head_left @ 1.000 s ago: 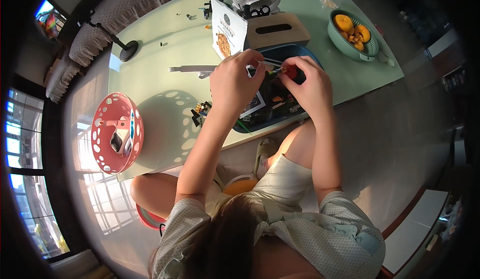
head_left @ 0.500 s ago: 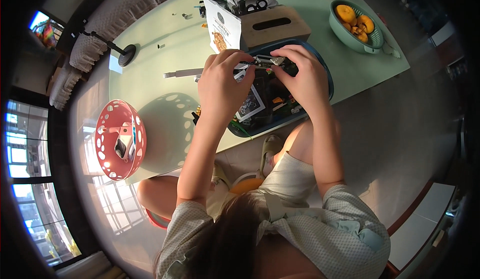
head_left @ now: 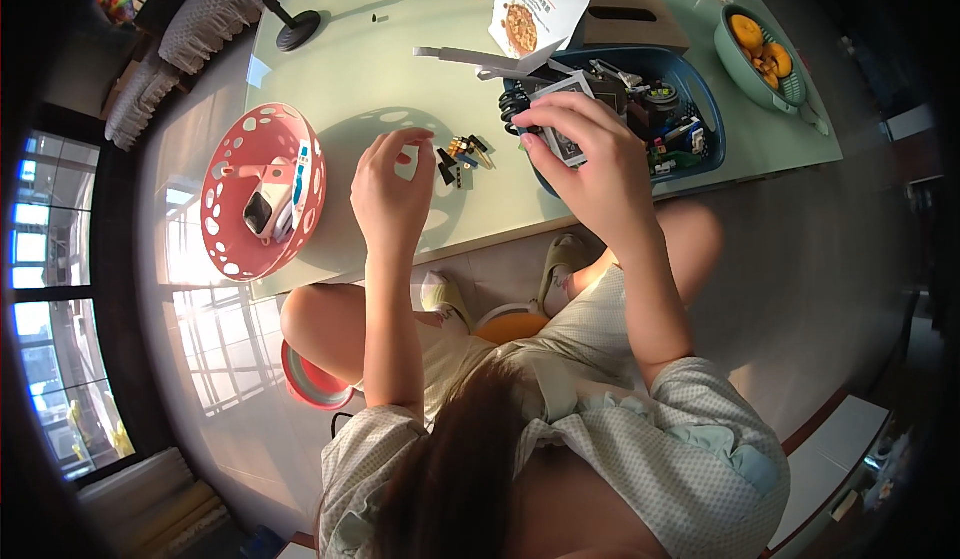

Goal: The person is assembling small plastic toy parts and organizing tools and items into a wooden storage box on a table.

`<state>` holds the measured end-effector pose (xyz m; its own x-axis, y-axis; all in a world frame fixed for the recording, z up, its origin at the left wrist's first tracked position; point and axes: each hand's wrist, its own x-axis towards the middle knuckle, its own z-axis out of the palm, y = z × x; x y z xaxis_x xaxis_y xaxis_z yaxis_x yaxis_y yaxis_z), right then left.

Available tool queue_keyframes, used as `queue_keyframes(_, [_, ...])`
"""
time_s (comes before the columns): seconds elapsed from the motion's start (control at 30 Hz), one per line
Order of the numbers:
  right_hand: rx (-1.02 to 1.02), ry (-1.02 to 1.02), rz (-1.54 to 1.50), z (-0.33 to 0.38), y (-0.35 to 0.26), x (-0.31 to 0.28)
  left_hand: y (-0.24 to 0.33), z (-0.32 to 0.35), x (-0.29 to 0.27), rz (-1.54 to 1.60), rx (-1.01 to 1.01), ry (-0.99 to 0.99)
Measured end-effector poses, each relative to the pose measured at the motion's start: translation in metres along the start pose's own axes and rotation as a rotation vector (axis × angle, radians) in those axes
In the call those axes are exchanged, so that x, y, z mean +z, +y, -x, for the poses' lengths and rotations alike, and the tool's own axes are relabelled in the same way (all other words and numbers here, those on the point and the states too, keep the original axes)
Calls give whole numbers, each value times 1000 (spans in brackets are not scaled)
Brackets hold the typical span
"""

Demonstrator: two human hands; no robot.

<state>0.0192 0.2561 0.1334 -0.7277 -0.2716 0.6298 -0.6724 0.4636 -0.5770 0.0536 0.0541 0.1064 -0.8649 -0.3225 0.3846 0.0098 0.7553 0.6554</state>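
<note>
In the head view, the hands are held apart: the left hand's [head_left: 393,187] thumb and fingertips nearly meet, any grip untold; the right hand's [head_left: 594,154] are parted beside the bin [head_left: 714,109]. Between them, on the table [head_left: 340,71], lies one pile of pieces [head_left: 464,152], too jumbled to count, probably light, stiff, best pinched by the sides. One bin, two baskets [head_left: 252,149] [head_left: 745,64] are counted.

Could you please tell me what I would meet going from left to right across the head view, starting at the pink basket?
Pink basket, left hand, small pieces, right hand, green basket.
</note>
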Motion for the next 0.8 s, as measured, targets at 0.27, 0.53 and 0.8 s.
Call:
queue_keyframes(0.27, [26, -200, -69, 24, -26, 62, -61, 20, 12, -157, -30, -184])
queue_keyframes(0.53, [276, -402, 76, 45, 23, 101, -84, 4, 41, -239, 109, -177])
queue_keyframes(0.8, [190, -277, 209, 58, 55, 135, -91, -23, 58, -215, 182, -255])
